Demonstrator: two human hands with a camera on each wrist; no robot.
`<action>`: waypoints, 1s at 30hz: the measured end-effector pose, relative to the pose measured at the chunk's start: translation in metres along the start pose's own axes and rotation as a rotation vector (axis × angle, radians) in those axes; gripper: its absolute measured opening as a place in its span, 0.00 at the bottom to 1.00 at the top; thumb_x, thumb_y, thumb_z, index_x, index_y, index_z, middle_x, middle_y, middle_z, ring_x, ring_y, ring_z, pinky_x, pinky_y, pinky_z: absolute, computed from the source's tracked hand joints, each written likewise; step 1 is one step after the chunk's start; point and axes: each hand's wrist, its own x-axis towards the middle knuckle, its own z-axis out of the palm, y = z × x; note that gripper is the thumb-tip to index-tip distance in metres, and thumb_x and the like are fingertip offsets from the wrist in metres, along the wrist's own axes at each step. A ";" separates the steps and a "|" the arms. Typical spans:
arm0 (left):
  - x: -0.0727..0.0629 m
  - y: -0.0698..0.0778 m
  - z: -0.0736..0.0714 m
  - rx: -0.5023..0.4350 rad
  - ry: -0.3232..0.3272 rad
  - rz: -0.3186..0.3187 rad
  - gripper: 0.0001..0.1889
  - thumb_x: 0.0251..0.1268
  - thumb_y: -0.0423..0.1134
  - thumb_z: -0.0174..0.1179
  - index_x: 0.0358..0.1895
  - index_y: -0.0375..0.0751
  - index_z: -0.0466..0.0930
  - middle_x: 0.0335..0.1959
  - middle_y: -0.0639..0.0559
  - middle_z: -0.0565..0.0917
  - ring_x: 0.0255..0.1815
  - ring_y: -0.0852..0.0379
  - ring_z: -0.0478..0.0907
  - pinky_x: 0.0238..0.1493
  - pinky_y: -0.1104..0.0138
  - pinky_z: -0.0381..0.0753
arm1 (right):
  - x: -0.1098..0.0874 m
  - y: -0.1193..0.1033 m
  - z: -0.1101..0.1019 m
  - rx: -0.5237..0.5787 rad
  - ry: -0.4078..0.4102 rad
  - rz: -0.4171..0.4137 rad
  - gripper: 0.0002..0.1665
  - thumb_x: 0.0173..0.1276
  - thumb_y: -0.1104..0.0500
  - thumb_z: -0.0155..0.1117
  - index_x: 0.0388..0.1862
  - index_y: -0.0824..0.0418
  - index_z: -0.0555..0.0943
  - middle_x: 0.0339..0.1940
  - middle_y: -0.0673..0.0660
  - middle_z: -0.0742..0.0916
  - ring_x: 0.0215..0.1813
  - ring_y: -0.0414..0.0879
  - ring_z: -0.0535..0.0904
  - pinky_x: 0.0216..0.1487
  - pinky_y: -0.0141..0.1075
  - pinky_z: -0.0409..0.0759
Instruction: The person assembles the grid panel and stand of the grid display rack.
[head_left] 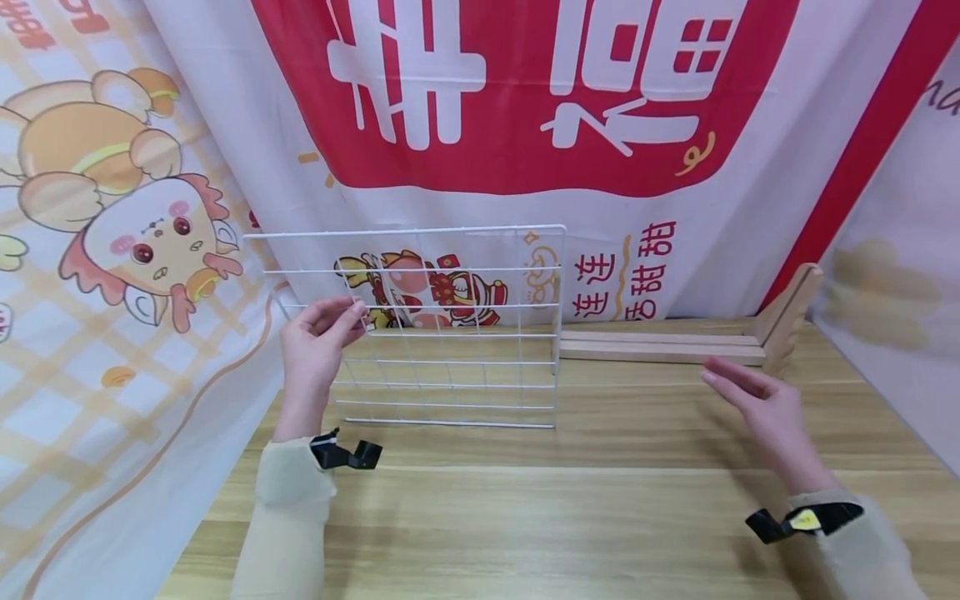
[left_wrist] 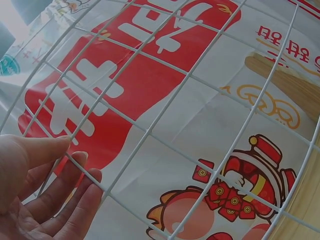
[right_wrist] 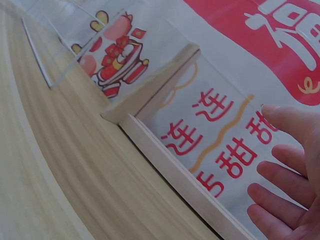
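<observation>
A white wire grid panel (head_left: pixel 450 424) stands upright on the left of the table in the head view. My left hand (head_left: pixel 318 346) pinches its wires near the left side; in the left wrist view the thumb and fingers of the left hand (left_wrist: pixel 45 190) meet at the wires of the grid panel (left_wrist: pixel 150 131). Behind and right of the panel lies a wooden stand (head_left: pixel 663 348), a long bar with an upright piece at its end. My right hand (head_left: pixel 768 412) hovers in front of the stand's right end, fingers extended and holding nothing.
The wood-grain table (head_left: pixel 487 517) meets a white cloth backdrop (head_left: pixel 247 125) with red print at the back. Another patterned cloth (head_left: pixel 210 350) hangs along the left, and a pale sheet (head_left: pixel 900 350) borders the right. Black straps with small mounts circle both wrists.
</observation>
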 end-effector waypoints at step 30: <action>0.000 0.004 0.003 0.033 -0.001 -0.030 0.19 0.63 0.45 0.72 0.52 0.37 0.84 0.49 0.44 0.86 0.48 0.45 0.85 0.47 0.67 0.86 | 0.006 0.005 -0.073 0.250 0.139 0.140 0.38 0.68 0.49 0.74 0.75 0.47 0.73 0.52 0.31 0.84 0.54 0.24 0.75 0.57 0.14 0.67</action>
